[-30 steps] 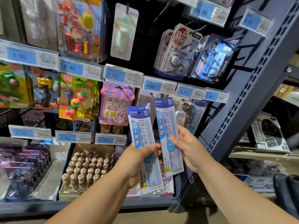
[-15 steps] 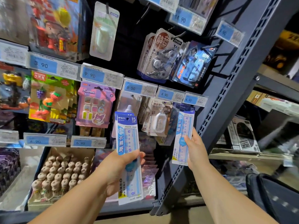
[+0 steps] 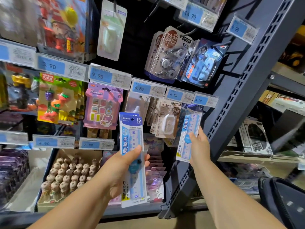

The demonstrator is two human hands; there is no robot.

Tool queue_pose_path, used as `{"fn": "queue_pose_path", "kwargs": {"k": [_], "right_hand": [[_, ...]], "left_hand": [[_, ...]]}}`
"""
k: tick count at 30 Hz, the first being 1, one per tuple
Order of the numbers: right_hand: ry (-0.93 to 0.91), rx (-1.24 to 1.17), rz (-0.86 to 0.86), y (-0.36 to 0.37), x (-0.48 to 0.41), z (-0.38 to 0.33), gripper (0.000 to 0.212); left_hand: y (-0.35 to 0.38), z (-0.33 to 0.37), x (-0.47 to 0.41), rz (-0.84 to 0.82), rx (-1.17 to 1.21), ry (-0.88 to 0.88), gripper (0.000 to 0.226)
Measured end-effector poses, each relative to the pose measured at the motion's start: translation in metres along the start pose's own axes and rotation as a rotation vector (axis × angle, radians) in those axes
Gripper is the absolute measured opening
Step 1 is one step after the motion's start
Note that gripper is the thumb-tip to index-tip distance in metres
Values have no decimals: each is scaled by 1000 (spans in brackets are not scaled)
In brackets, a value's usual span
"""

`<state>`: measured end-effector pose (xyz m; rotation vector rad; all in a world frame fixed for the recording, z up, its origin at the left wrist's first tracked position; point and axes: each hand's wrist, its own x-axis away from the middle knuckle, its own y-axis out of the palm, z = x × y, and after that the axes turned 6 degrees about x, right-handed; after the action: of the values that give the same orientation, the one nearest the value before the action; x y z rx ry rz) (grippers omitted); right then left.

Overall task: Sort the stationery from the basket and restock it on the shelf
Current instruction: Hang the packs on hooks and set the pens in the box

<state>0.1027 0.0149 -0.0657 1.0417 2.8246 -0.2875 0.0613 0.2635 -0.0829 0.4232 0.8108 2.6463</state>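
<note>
1. Our right hand (image 3: 199,146) pinches one ruler pack (image 3: 188,129) by its lower half. The pack's top is raised to the row under the right-hand 4.90 tag (image 3: 200,100), just beside the shelf upright (image 3: 231,100).
2. Our left hand (image 3: 125,169) grips the spare ruler packs (image 3: 132,129) with its thumb across the front. There seems to be more than one, held lower and clear of the shelf.
3. We cannot see the peg behind the pack's header. We would be threading blind, and a miss could tear the card's hole or land it among the neighbouring correction tape packs (image 3: 168,119).
4. Gripped so low, the long pack may flex and twist free.
5. With our eyes on the right side, the left stack could fan out and drop.
</note>
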Motion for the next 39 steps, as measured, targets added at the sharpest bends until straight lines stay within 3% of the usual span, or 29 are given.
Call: {"fn": "queue_pose_path", "kwargs": {"k": [5,8,13,16,18,20,23,25,33,39], "right_hand": [[30,-1,74,3,0,4,42],[17,157,124,7,-5,5,36],[-41,372,254,9,-10,3,32],[-63,378,321,18,6,-4,34],[-105,258,161,29,23,-14,19],[-162,209,-136,38,44,-27,6],[-235,277,-552,48,73,-40,11],[-266,318,-679,54,84,-41,17],[-106,215,-713,62,91,-32,38],[-16,-23,-510,59,84,-34,23]], "left_hand": [[-6,1,-1,0,-15,-9,42],[-8,2,-1,1,-10,-15,46],[-2,5,4,-7,17,-22,34],[-4,8,5,-13,71,-39,50],[-8,8,4,-6,93,-49,58],[-9,9,5,-9,99,-49,57],[-6,10,6,-5,58,-32,49],[-4,9,5,9,41,-13,44],[-4,6,4,21,-31,29,36],[-3,6,4,69,-84,78,21]]}}
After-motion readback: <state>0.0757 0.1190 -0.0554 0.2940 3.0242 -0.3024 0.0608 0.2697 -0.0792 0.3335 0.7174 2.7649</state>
